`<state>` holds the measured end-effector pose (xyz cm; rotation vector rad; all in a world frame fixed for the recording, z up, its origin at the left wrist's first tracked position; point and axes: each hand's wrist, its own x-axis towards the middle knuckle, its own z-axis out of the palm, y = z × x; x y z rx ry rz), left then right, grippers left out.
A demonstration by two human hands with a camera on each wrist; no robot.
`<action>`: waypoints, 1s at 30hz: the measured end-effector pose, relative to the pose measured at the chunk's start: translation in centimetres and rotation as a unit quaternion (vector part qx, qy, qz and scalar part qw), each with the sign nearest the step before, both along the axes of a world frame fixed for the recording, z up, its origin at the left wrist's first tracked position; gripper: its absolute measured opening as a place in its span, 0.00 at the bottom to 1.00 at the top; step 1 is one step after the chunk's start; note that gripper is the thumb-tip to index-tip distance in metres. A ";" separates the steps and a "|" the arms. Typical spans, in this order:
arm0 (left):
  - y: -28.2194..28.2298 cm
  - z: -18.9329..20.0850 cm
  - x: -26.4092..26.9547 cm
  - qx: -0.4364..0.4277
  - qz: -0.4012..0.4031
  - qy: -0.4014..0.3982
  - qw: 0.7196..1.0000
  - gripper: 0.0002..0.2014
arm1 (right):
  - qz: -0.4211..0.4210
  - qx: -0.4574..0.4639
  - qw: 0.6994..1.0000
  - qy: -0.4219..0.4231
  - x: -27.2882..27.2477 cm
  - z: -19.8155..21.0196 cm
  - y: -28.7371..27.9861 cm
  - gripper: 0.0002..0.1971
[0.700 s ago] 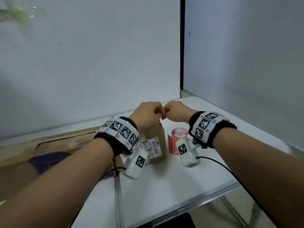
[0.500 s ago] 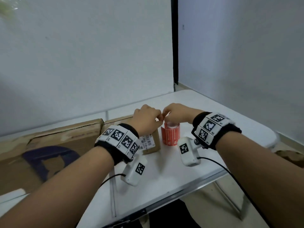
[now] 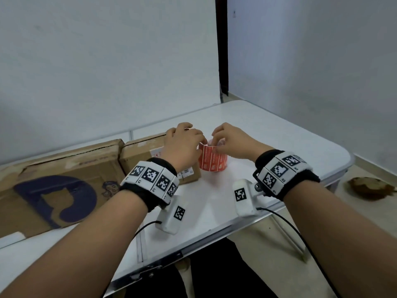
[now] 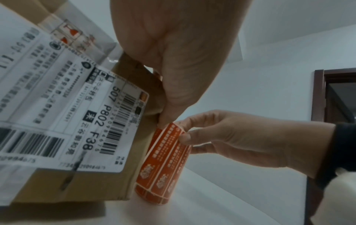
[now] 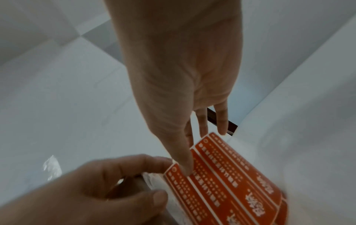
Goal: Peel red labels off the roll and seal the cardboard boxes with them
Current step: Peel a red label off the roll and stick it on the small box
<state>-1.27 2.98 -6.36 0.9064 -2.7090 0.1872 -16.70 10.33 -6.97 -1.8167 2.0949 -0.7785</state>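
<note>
White table [image 3: 268, 134]: both hands, left [image 3: 182, 145] and right [image 3: 232, 139], pinch the upright red label roll [image 3: 212, 160].

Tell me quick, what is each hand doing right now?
Left hand: fingers curled, holding the top edge of the label roll.
Right hand: thumb and fingers pinching the roll's top edge.

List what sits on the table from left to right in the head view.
Large cardboard box with the blue print → small cardboard box with a shipping label → left hand → roll of red labels → right hand.
</note>
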 end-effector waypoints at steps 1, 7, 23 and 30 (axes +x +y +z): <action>0.0 0.1 0.0 -0.006 -0.004 -0.009 1.000 0.12 | -0.006 -0.005 0.999 -0.031 -0.2 0.0 0.3 0.08; 0.0 0.6 -0.4 0.020 -0.021 0.004 1.000 0.09 | -0.020 0.009 0.997 -0.072 -0.9 -0.1 1.0 0.10; 2.4 0.9 -1.8 0.077 0.014 0.175 0.981 0.10 | -0.092 -0.098 0.955 -0.263 -0.3 -1.3 1.9 0.06; 3.1 -0.2 -2.5 0.197 0.034 0.236 0.951 0.09 | -0.097 -0.102 0.946 -0.293 -0.1 -1.6 2.0 0.07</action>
